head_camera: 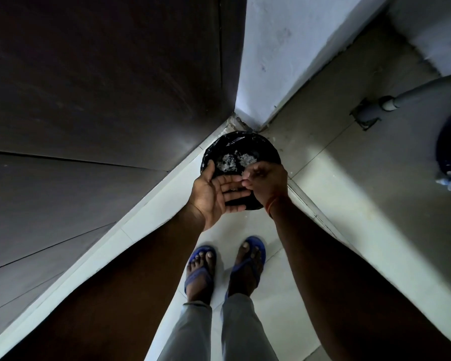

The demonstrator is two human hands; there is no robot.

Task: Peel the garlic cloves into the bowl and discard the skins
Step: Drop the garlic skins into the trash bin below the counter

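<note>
Both hands over the bin (pixel 267 149). Left hand (pixel 214 195) flat, palm up, fingers straight, a few scraps on them. Right hand (pixel 267 179) has fingertips bunched, brushing at the left fingers; I cannot tell if it pinches anything. Skins (pixel 232 161) lie pale in the bin just beyond both hands. I judge them papery, weightless, clingy: better swept off than picked.

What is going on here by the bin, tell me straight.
A person stands over a round bin lined with a black plastic bag in the floor corner. The left hand is held flat, palm up, above it, and the right hand has its fingers bunched at the left fingertips, apparently brushing off scraps. Pale papery garlic skins already lie in the bin. No bowl or cloves are in view.
</note>
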